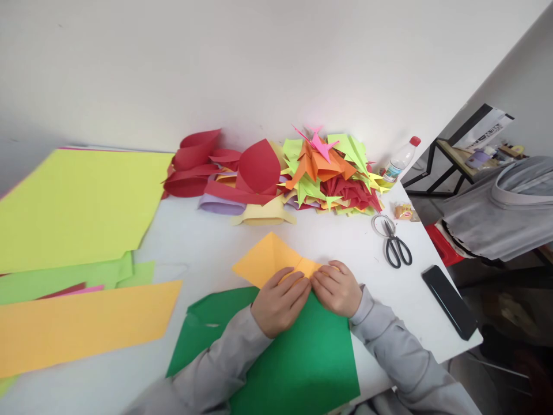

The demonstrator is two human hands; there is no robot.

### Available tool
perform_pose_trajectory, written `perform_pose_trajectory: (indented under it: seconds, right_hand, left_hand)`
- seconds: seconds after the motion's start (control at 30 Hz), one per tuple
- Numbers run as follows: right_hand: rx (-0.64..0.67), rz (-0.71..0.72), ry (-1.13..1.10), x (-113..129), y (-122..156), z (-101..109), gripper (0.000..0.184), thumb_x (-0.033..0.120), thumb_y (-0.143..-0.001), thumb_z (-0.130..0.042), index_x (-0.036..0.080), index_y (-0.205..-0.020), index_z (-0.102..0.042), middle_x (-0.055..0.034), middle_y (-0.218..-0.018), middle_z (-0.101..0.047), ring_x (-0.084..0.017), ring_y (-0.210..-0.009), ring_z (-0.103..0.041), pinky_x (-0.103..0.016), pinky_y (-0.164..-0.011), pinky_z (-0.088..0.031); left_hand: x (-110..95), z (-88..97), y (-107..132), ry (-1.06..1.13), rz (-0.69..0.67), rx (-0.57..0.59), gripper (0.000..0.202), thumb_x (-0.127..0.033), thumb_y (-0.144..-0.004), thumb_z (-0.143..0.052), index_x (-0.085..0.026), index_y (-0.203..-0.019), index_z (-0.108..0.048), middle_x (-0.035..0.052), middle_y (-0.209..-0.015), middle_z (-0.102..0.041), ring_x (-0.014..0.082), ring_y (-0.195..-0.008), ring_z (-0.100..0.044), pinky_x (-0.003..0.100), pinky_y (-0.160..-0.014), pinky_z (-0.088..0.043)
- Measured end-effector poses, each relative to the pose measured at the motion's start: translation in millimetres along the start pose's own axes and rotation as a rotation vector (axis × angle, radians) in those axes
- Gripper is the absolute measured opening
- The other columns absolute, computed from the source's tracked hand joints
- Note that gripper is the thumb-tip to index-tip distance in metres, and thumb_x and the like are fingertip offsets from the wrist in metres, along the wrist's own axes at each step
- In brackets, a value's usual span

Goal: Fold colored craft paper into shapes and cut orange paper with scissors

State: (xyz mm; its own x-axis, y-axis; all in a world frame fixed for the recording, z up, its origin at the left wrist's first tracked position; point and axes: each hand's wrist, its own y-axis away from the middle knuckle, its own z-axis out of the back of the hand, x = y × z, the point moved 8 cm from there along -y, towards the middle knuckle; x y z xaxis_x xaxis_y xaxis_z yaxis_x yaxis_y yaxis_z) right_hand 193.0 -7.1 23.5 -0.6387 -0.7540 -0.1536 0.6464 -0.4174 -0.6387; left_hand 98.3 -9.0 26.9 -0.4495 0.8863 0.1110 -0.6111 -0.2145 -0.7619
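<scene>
A folded orange paper (270,259) lies on the white table (337,242), partly on top of a green sheet (298,357). My left hand (280,301) lies on its near edge, fingers together and pressing the paper down. My right hand (337,288) is right beside it, fingers curled and pinching the paper's right corner. The fingertips of both hands meet at a fold.
A heap of folded paper shapes (328,173) and curled red pieces (216,167) lies at the back. Large yellow-green (78,202) and orange (82,323) sheets cover the left. Scissors (393,242), a black phone (449,301), a bottle (400,158) and a small wrapped snack (404,212) are on the right.
</scene>
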Motion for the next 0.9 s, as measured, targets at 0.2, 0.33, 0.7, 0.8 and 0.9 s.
perform_pose_trajectory:
  seconds: [0.2, 0.33, 0.7, 0.8, 0.9]
  right_hand:
    - [0.030, 0.022, 0.002, 4, 2, -3, 0.010, 0.011, -0.089, -0.058, 0.015, -0.091, -0.066, -0.0059, -0.090, -0.071, -0.018, -0.094, -0.062, -0.041, -0.090, -0.044]
    - [0.018, 0.021, 0.007, 0, 2, 1, 0.008, 0.011, -0.087, -0.061, 0.015, -0.092, -0.066, -0.0057, -0.089, -0.072, -0.019, -0.092, -0.063, -0.041, -0.089, -0.044]
    - [-0.019, -0.041, 0.078, -22, 5, 17, 0.010, 0.010, -0.086, -0.060, 0.017, -0.089, -0.067, -0.0031, -0.089, -0.073, -0.017, -0.089, -0.063, -0.038, -0.086, -0.045]
    - [-0.046, -0.072, 0.090, -29, 8, 21, 0.011, 0.010, -0.085, -0.061, 0.017, -0.090, -0.067, -0.0036, -0.087, -0.073, -0.018, -0.088, -0.062, -0.038, -0.083, -0.046]
    - [-0.057, -0.110, 0.100, -37, 12, 24, 0.012, 0.009, -0.086, -0.060, 0.018, -0.092, -0.067, -0.0040, -0.086, -0.073, -0.018, -0.088, -0.062, -0.039, -0.082, -0.046]
  left_hand:
    - [1, -2.1, 3, -0.018, 0.011, 0.021, 0.018, -0.007, -0.084, -0.051, -0.016, -0.088, -0.066, 0.0062, -0.081, -0.071, 0.0197, -0.087, -0.065, 0.041, -0.090, -0.049]
    - [4, -2.2, 4, -0.026, 0.010, 0.020, 0.017, -0.007, -0.084, -0.052, -0.016, -0.088, -0.066, 0.0071, -0.082, -0.071, 0.0206, -0.088, -0.065, 0.042, -0.091, -0.048]
    - [19, 11.2, 4, -0.080, 0.004, -0.006, 0.013, -0.007, -0.085, -0.054, -0.014, -0.087, -0.065, 0.0076, -0.081, -0.073, 0.0214, -0.085, -0.067, 0.043, -0.088, -0.051]
    - [25, 15.5, 6, -0.111, 0.019, -0.026, 0.014, -0.006, -0.084, -0.054, -0.014, -0.089, -0.064, 0.0079, -0.081, -0.074, 0.0214, -0.084, -0.068, 0.044, -0.087, -0.051]
    - [31, 21.4, 7, -0.124, 0.059, -0.064, 0.014, -0.004, -0.080, -0.059, -0.014, -0.089, -0.064, 0.0074, -0.077, -0.073, 0.0207, -0.081, -0.068, 0.043, -0.087, -0.052]
